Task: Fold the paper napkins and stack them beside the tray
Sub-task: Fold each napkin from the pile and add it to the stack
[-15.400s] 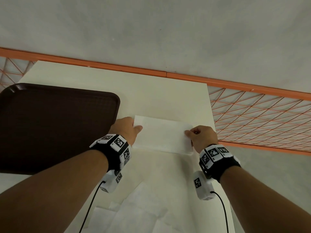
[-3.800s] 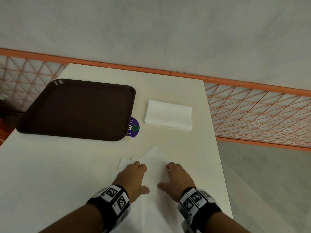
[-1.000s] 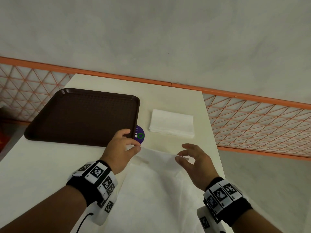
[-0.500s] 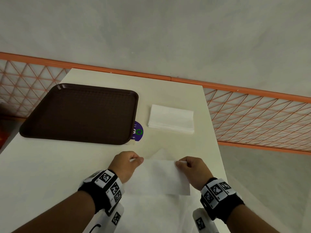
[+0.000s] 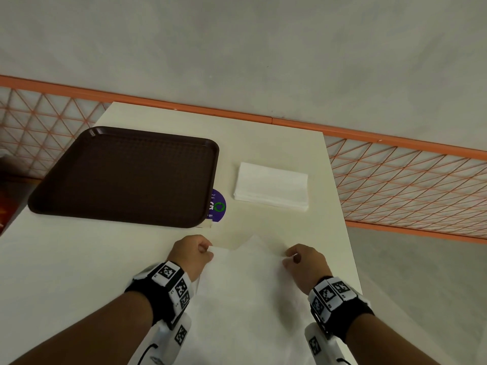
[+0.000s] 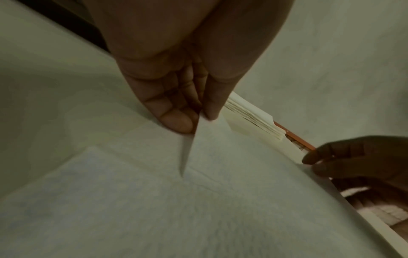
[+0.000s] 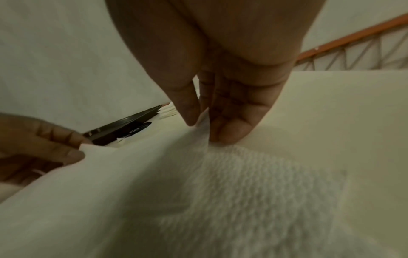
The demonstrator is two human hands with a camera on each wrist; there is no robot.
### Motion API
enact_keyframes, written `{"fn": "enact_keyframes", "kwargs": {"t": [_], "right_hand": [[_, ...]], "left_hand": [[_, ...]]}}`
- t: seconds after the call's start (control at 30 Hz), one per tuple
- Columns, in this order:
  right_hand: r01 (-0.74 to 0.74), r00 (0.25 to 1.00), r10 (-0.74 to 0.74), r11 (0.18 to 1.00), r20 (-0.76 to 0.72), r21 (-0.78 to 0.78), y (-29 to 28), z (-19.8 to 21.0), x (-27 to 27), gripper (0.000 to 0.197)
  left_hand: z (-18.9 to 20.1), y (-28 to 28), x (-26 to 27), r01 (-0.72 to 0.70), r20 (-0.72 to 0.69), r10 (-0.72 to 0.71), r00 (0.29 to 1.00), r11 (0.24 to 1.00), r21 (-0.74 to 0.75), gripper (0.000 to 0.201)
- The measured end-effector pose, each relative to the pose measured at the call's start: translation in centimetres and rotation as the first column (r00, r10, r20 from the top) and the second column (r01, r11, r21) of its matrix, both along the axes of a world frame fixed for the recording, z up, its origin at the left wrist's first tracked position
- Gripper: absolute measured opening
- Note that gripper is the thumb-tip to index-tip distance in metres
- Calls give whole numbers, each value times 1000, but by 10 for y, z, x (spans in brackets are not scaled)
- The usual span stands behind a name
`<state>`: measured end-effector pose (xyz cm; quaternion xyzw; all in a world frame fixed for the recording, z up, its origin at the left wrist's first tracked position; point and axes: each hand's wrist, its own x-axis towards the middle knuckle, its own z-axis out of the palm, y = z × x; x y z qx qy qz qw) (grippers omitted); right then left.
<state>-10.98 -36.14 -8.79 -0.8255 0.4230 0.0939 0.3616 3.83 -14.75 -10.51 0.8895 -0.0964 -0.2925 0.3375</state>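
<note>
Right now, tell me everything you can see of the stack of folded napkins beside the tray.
The stack of folded napkins is white, rectangular and made of thin paper sheets, layered edges showing along its near side and, in the left wrist view, at its end. It lies flat on the cream table, right of the brown tray with a gap between, near a purple sticker. Nothing touches it; both hands are nearer the camera.

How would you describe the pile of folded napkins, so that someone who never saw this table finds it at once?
Start from the big brown tray on the pale table. Just to its right, past a round purple sticker, lies the stack of folded napkins. Unlike the loose napkin pinched by both hands, it is a neat, thick, untouched white rectangle.
</note>
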Motion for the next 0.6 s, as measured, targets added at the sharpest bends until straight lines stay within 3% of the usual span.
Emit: {"fn": "enact_keyframes", "kwargs": {"t": [0.1, 0.17, 0.27, 0.33, 0.47, 0.6], "right_hand": [[-219, 976, 216, 963, -40, -158, 4, 6, 2, 35], [-420, 906, 417, 857, -74, -299, 14, 11, 5, 42], [-647, 758, 628, 689, -176, -328, 32, 9, 9, 46], [-712, 699, 676, 629, -232, -312, 40, 2, 9, 45], [-723, 690, 675, 622, -261, -302, 39, -3, 7, 44], [-707, 707, 636, 637, -309, -308, 23, -1, 2, 46]], "left_hand": [[1, -2, -2, 54, 77, -59, 995, 996, 65, 20], [2, -4, -4, 103, 144, -118, 982, 988, 112, 31], [8, -6, -11, 267, 265, -322, 909, 938, 223, 43], [11, -9, -17, 414, 318, -497, 807, 861, 296, 46], [7, -13, -25, 617, 270, -743, 613, 663, 423, 48], [8, -9, -22, 608, 260, -776, 575, 618, 498, 48]]}}
